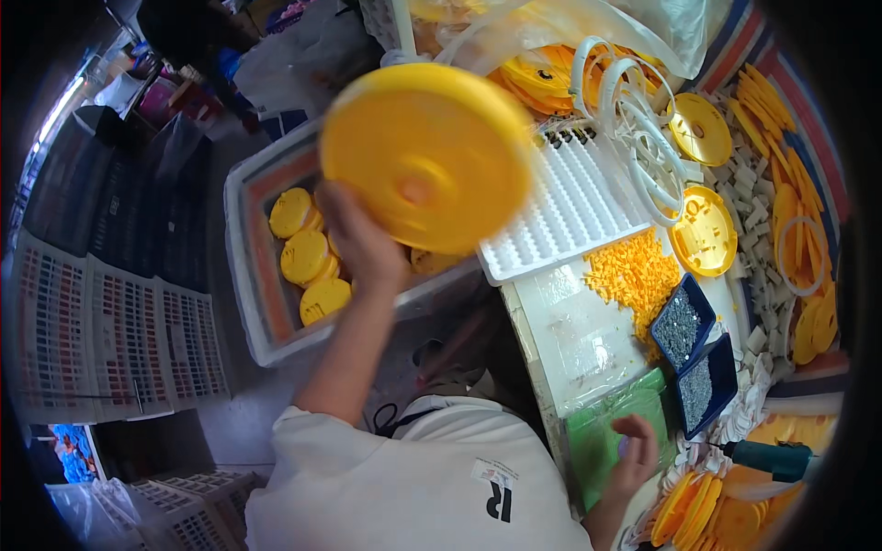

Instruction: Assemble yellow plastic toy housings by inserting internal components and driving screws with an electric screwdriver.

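My left hand (360, 241) holds a large round yellow plastic disc (428, 156), raised and blurred, above a grey bin (246, 275) that has several similar yellow discs (305, 255) stacked inside. My right hand (632, 455) rests low on the table, fingers curled against a green mat (599, 432), with nothing clearly in it.
A white ridged tray (570, 207), a pile of small yellow pieces (634, 275), two dark blue trays of screws (694, 354), white rings (634, 119), more yellow discs (703, 239) and white blocks (749, 197) crowd the table. An electric screwdriver (767, 456) lies at the lower right. Crates (110, 331) stand on the left.
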`<state>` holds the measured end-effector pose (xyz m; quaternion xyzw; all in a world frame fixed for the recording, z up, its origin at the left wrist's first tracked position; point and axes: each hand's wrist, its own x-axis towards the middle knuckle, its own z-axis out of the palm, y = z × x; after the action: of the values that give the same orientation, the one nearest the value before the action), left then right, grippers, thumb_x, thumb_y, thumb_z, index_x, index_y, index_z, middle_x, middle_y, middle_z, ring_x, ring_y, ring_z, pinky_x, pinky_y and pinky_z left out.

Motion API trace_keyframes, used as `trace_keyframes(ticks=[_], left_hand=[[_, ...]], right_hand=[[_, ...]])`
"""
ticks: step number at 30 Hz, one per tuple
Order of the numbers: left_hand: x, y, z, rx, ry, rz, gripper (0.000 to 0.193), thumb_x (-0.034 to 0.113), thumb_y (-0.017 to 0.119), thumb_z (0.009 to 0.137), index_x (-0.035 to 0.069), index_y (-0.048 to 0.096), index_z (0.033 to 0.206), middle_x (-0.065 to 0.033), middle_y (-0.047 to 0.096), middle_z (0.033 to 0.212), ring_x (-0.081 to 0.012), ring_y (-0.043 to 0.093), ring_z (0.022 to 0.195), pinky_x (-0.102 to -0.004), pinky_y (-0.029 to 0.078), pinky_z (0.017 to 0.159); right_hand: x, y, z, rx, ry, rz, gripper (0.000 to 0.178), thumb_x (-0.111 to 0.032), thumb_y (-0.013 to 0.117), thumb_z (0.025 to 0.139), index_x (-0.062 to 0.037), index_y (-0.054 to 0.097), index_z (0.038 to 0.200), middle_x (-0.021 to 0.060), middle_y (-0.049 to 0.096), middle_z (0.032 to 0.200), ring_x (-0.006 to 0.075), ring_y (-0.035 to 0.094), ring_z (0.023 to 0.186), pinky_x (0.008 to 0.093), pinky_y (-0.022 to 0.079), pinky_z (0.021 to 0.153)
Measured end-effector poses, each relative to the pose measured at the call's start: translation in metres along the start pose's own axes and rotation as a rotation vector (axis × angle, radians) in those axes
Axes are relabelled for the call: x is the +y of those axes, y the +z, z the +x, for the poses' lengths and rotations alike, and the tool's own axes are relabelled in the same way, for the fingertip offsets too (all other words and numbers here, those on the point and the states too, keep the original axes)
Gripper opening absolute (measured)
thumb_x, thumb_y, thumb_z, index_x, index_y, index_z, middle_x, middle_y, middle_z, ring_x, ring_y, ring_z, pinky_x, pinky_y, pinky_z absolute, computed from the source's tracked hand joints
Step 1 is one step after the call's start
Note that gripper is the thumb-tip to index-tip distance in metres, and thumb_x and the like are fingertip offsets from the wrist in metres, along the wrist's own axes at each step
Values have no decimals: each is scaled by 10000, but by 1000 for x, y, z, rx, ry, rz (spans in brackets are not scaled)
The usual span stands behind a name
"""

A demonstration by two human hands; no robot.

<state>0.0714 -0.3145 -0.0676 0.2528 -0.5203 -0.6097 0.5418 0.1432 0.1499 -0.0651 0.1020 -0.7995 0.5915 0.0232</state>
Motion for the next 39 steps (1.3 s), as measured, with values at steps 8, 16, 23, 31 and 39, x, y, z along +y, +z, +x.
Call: trace_keyframes(ticks=[8, 16, 23, 31, 39], left_hand=[[-200, -183, 44, 63, -339, 971, 630, 454, 523, 1084, -91, 498, 1400, -351, 608, 1330, -478, 613, 1218, -473, 478, 1036], [-272, -130, 14, -463, -522, 969, 619, 446, 468, 1079, -42, 535, 1453, -339, 616, 1385, -507, 547, 1339, -487, 433, 1097], [-267, -104, 43, -328, -392, 573, 234, 107, 567, 1008, -21, 667, 1176, -118, 709, 1016, -232, 658, 959, -352, 513, 869], [-79, 44, 69, -438, 279, 89, 147, -64, 520, 967, 21, 628, 1022, -11, 606, 923, -113, 586, 882, -248, 468, 844], [-44, 207, 59, -735, 1007, 645, 177, 65, 663, 947, 32, 677, 1120, -118, 681, 1122, -310, 644, 1084, -390, 505, 973]], right_hand=[[-24, 59, 13, -289, -59, -354, 205, -32, 691, 863, 2, 711, 1064, 138, 727, 973, 337, 644, 904, 423, 475, 871], [-27, 60, 16, -273, -43, -444, 163, -33, 691, 879, -4, 713, 1038, 134, 729, 953, 325, 648, 884, 411, 482, 834], [-24, 60, 18, -218, -76, -402, 125, -44, 708, 872, -9, 724, 991, 139, 735, 926, 331, 669, 854, 426, 495, 794], [-8, 36, 4, -54, -57, -331, 173, -55, 716, 894, 3, 743, 1054, 157, 729, 894, 326, 683, 781, 409, 517, 715], [5, 18, -14, 147, -2, -468, 144, -47, 709, 898, 6, 732, 1029, 141, 675, 799, 292, 629, 702, 399, 476, 663]])
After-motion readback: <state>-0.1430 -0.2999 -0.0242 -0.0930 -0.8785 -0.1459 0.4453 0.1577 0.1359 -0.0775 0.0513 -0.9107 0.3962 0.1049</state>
